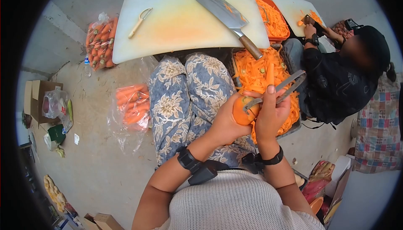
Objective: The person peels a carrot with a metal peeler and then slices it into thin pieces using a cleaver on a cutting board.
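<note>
My left hand (226, 121) is wrapped round a thick orange carrot (242, 111), whose blunt end faces me. My right hand (270, 118) grips a metal peeler (294, 81) with a bent loop handle, its thumb along the tool. The peeler's front end touches the carrot. Both hands are over the right side of my lap, beside a tray of orange shreds (252, 68). A peeled carrot stick (270, 72) shows just beyond my right thumb.
A cleaver (224, 14) and a small peeler (140, 22) lie on a white cutting board (176, 3). Bagged carrots (100, 43) and another carrot bag (133, 104) are at left. A co-worker (344, 70) cuts at another board (285, 7) on the right.
</note>
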`<state>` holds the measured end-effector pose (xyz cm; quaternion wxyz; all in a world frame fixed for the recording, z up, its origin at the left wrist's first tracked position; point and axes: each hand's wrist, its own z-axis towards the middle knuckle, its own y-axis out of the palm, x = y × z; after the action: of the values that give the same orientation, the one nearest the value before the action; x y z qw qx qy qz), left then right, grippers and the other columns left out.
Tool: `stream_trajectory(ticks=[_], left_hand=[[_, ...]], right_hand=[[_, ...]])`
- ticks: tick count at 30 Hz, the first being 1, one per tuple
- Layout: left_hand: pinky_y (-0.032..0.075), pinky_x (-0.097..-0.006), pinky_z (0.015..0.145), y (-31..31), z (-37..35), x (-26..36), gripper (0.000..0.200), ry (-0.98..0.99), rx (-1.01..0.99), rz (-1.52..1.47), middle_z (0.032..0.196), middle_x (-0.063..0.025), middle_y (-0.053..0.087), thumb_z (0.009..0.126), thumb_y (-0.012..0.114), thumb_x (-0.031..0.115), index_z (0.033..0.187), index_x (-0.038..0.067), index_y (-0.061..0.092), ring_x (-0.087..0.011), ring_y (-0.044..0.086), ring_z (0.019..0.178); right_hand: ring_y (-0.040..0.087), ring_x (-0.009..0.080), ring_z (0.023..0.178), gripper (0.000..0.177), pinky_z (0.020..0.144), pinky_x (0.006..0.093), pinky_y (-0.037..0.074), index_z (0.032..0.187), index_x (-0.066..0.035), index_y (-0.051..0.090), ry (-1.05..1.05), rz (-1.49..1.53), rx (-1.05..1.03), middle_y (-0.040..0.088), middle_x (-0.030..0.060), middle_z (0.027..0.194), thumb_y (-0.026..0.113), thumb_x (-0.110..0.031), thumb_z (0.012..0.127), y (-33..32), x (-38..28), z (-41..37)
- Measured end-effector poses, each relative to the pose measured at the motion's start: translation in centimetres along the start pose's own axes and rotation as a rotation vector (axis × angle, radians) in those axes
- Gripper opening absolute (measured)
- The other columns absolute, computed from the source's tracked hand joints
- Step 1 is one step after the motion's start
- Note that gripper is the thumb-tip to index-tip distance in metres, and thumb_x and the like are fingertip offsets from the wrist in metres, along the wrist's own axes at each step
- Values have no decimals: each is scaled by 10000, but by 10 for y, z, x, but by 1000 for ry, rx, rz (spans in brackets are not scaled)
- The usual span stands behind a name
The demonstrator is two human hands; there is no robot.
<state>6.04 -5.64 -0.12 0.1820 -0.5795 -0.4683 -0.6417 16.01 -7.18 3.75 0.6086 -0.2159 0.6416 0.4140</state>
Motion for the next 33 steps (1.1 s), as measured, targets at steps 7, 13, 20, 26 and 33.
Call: stream_trajectory(ticks=[7,13,20,26,33], left_hand=[[482,-290,843,0,0,-1,547,7,13,38,1035,-76,627,641,708,-27,1149,43,519,-147,608,969],[482,-285,838,0,0,0,546,-3,15,48,1028,-72,625,635,704,-27,1143,39,513,-144,606,959],[494,-277,835,-2,3,-8,658,-6,-54,29,1087,-42,579,637,708,-76,1229,48,449,-120,576,1005],[492,-272,828,-4,-1,-14,770,-5,-68,80,1102,-40,562,636,716,-78,1321,47,386,-114,563,998],[488,-261,816,-10,0,-15,769,-34,-161,82,1087,-34,553,632,735,-58,1315,46,397,-103,561,963]], right_hand=[[702,248,715,197,641,297,560,860,-53,383,-32,-13,-9,579,82,745,535,-116,970,-2,-1,0],[697,237,689,214,620,291,558,831,-50,401,39,-25,26,560,66,713,540,-133,970,0,-3,2],[688,224,653,260,579,302,557,787,-56,416,101,41,37,527,48,646,563,-176,964,-5,-4,8],[651,170,573,260,536,260,539,787,-73,432,193,-22,50,524,27,625,591,-201,948,-13,-5,20],[578,112,483,251,473,229,501,798,-85,463,256,-110,42,524,9,613,630,-224,925,-16,-6,25]])
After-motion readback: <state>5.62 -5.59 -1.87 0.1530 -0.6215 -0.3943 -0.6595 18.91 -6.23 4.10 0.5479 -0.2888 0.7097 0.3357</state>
